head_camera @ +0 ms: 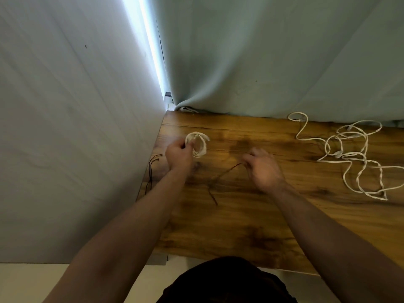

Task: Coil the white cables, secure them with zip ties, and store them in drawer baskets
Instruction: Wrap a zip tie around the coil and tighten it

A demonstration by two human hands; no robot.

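One coil of white cable point(197, 145) is wound, a small bundle of several loops held just above the counter point(240, 226). It is not yet tied: no zip tie circles it. Far to the right of the coil, a tangle of loose white cables point(338, 153) sprawls across the counter, uncoiled, so most of the winding is left to do. No drawer or basket shows, and nothing looks stored yet. By my judgement the task is early, at the step of binding the first coil.

The left hand point(178, 155) grips the coil at its left side. Its fingers point(189, 145) are curled through and around the loops, and the rest of the coil stands out to the right of the knuckles.

The right hand point(262, 167) hovers to the right of the coil, apart from it. Its fingers point(248, 159) are drawn together and seem to pinch the upper end of a dark zip tie point(225, 174), though motion blur makes the grip itself hard to read. The tie trails down and left from that pinch, below the coil, and its free end reaches nearer the person. It does not touch the coil.

A few spare ties point(150, 173) lie left of and below the coil, at the counter's left edge. A pale curtain point(262, 62) hangs behind the coil, along the counter's far edge.
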